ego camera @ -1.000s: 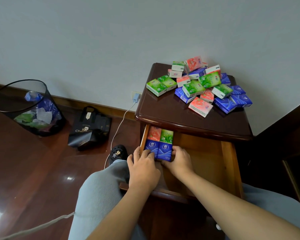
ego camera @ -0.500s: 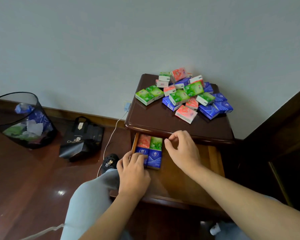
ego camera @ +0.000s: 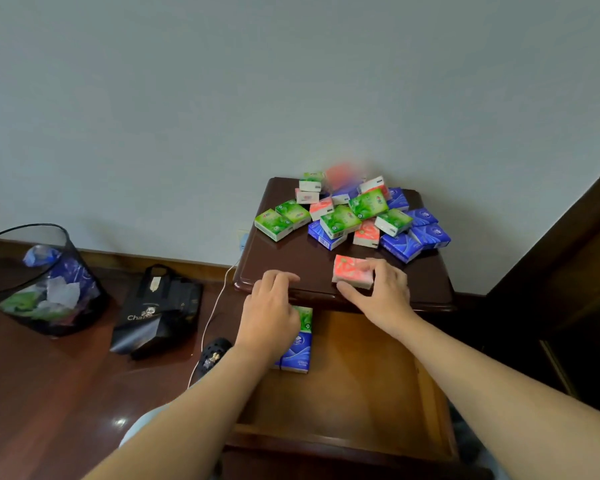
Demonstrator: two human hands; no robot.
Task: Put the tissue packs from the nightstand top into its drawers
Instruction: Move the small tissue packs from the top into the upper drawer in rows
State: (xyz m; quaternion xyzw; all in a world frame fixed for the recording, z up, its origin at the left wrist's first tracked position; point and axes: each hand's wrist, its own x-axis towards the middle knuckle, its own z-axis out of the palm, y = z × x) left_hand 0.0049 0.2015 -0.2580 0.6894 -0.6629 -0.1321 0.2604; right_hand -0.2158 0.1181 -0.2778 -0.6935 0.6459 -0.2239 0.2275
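A dark wooden nightstand [ego camera: 284,261] carries a heap of green, blue and pink tissue packs [ego camera: 347,216] at its back. Nearer the front edge lies a single pink tissue pack [ego camera: 350,270], and my right hand [ego camera: 381,292] closes on it from the right and front. My left hand [ego camera: 269,310] hovers at the nightstand's front edge with fingers spread and nothing in it. The top drawer [ego camera: 361,368] is pulled out below. In its left back corner sit a blue pack [ego camera: 297,351] and a green pack [ego camera: 305,317], partly hidden by my left hand.
A black mesh waste bin [ego camera: 39,282] with rubbish stands on the floor at left. A black paper bag [ego camera: 160,310] lies beside it. A white cable [ego camera: 215,306] runs down from a wall socket. A dark wooden bed frame [ego camera: 568,271] borders the right side.
Both hands left the packs in the drawer and rose to the nightstand top. My right hand reached the single pink pack and closed on it. The view tilted upward.
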